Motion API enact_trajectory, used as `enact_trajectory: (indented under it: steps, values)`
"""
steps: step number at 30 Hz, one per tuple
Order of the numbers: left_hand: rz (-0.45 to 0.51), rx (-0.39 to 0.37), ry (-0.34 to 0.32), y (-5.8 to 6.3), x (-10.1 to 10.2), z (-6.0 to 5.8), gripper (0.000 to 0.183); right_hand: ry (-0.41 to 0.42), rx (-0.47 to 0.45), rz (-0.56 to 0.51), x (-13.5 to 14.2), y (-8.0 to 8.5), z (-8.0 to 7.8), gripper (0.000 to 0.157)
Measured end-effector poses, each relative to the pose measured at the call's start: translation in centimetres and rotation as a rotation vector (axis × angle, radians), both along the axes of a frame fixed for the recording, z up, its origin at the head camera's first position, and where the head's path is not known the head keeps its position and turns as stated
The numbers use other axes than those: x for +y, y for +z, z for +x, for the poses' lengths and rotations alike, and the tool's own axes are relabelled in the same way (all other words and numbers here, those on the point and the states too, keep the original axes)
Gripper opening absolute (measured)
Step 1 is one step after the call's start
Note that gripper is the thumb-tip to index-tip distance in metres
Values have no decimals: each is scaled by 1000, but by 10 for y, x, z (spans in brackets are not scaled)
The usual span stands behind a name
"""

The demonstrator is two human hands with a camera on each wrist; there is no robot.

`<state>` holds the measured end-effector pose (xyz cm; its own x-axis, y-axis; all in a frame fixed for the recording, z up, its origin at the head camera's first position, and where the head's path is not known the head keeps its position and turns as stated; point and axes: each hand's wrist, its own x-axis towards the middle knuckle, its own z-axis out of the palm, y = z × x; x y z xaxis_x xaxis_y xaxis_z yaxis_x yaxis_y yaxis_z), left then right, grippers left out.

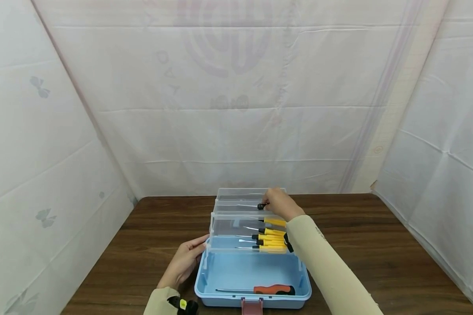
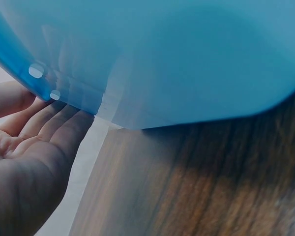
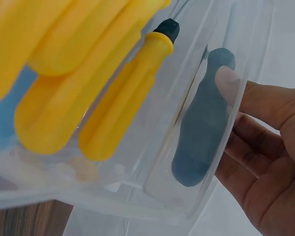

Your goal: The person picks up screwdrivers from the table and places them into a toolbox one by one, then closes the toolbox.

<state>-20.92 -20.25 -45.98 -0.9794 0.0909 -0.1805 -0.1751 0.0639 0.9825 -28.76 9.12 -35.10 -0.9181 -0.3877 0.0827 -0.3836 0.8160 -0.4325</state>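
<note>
A light blue toolbox [image 1: 256,269] stands with its clear tiered trays [image 1: 217,223] unfolded at the back. My left hand [image 1: 183,261] rests its fairly straight fingers against the box's left back side. At the rearmost tray, my right hand [image 1: 281,204] pinches a dark-handled screwdriver [image 3: 201,123]. Its thumb lies over that handle, partly seen through the clear wall; the other fingers are outside the wall. Several yellow-handled screwdrivers [image 1: 272,232] lie side by side in the nearer trays. In the bottom compartment an orange-and-black screwdriver [image 1: 273,289] lies along the front wall.
The box stands on a dark wooden table [image 1: 161,225]. White sheeting [image 1: 236,131] hangs behind the table and along both sides. A reddish-brown latch [image 1: 252,306] hangs from the box's front.
</note>
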Motion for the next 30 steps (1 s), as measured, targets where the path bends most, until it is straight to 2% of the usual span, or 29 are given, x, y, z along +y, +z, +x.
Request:
enact_trajectory:
  steps: [9,18,30]
  values:
    - [-4,-4,5,-1,2,-1,39,-34,31,49,3,0,2,16]
    - [-20,13,3,-2,2,-1,38,-60,1,7,8,3,4,22]
    - [-21,3,8,-1,1,0,38,-47,-13,-23,14,12,5,24]
